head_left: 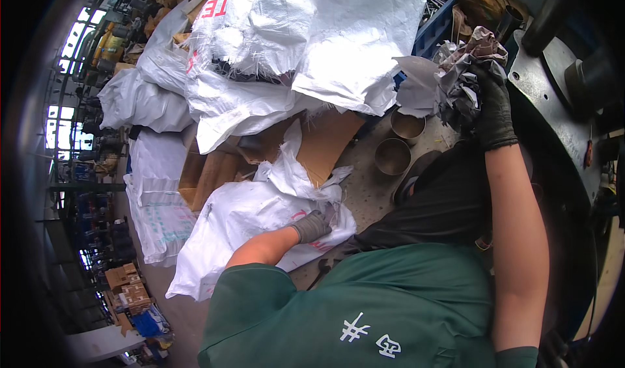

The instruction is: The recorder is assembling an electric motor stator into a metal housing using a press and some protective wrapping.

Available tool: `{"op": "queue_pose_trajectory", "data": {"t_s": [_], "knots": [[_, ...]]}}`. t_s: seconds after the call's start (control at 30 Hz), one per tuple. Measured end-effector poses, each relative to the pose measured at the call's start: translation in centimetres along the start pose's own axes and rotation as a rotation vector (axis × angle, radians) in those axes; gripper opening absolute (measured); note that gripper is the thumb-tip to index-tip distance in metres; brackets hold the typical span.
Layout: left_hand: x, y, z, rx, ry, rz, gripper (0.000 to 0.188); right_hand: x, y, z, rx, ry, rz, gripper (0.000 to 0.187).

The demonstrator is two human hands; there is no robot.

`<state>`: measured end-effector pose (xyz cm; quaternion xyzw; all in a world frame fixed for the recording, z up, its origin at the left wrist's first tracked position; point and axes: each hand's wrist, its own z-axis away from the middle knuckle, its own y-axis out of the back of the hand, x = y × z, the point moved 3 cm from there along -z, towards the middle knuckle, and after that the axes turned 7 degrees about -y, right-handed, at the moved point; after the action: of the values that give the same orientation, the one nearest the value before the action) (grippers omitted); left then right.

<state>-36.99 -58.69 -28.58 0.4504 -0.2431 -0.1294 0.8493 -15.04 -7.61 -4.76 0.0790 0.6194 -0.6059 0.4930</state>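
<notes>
My right hand (493,108), in a dark work glove, is raised at the right and closed around a bundle of crumpled grey and brown paper (458,85). My left hand (312,227), in a grey glove, grips the white woven sack (241,218) low in front of me; its fingertips are partly lost in the folds. Behind that sack stands an open cardboard box (329,143) with frayed white plastic over its edge. On the floor between the box and my legs are two round metal cups or rings (392,156), side by side.
Large white woven sacks (260,36) are heaped at the far side, with another white sack (159,192) at the left. A blue crate (435,23) with metal pieces stands at the back right. Grey machine metal (553,75) borders the right. Cardboard boxes (130,293) lie further off, lower left.
</notes>
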Motion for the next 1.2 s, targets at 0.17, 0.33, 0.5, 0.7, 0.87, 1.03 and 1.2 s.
{"op": "queue_pose_trajectory", "data": {"t_s": [0.17,0.33,0.5,0.7,0.87,1.03,1.2], "knots": [[-0.9,-4.3,1.9,-0.695,0.119,0.189,0.029,-0.5,1.3,0.0,0.073,0.001,0.064,0.030],[-3.8,-9.5,3.8,-0.462,0.070,0.349,0.047,0.5,-0.5,0.3,-0.057,-0.022,0.047,0.032],[-7.1,-2.6,-2.0,0.278,0.823,0.260,0.057,-0.7,-0.3,1.4,0.077,-0.050,0.201,0.026],[-8.6,0.0,-3.7,0.160,0.820,0.147,0.047,0.0,-0.4,0.6,-0.037,-0.002,0.074,0.037],[-7.1,6.5,-5.6,-0.182,0.461,0.409,0.044,-0.8,0.7,0.8,-0.010,-0.013,0.064,0.037],[-2.3,1.2,-5.3,-0.213,0.567,0.941,0.046,-0.1,-0.7,0.9,0.034,-0.041,0.103,0.032],[-0.2,4.9,-5.6,-0.251,0.638,1.343,0.050,-0.6,-0.5,1.3,0.028,-0.014,0.112,0.033]]}}
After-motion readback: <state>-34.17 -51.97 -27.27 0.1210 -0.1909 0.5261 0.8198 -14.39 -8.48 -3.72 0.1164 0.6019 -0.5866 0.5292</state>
